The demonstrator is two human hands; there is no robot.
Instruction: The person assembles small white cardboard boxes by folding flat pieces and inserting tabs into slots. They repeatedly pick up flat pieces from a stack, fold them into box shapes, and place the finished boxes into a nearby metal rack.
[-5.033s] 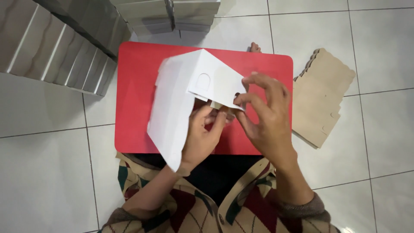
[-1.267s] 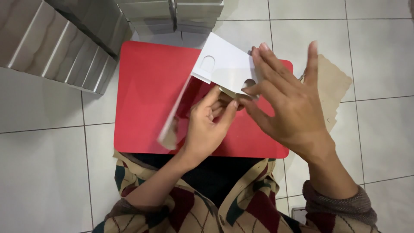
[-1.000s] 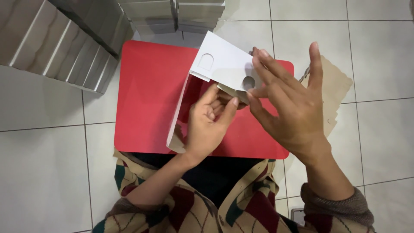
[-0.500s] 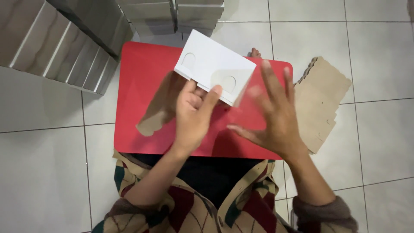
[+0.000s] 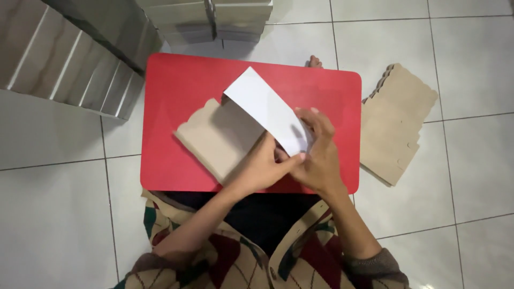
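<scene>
Patterned knit sleeves point(image 5: 214, 262) in tan, maroon and green fill the bottom edge, forearms reaching up over a dark lap. Left hand point(image 5: 262, 168) lies curled over the lower right part of a flat cardboard box blank point(image 5: 219, 136), fingers pinching toward the fold. Right hand point(image 5: 318, 158) is just beside it, fingers bent and closed on the lower end of the blank's white flap point(image 5: 267, 115); the two hands touch at the fingertips. The blank shows a brown inner side lying flat and a white panel folded up and slanting from upper left to lower right. It sits near the middle of a red tray table point(image 5: 176, 91), a rounded rectangle, glossy, otherwise bare.

Right of the table, on the floor, a stack of brown die-cut blanks point(image 5: 396, 128) with notched edges, touching or just beside the table's right edge. A toe point(image 5: 315, 61) peeks out past the table's far edge.

Floor is pale grey glossy tile point(image 5: 53, 214) with dark grout lines. Far left, a leaning row of folded grey-white boxes point(image 5: 64, 59); top centre, another stack of the same point(image 5: 214, 18), well apart from the hands.
</scene>
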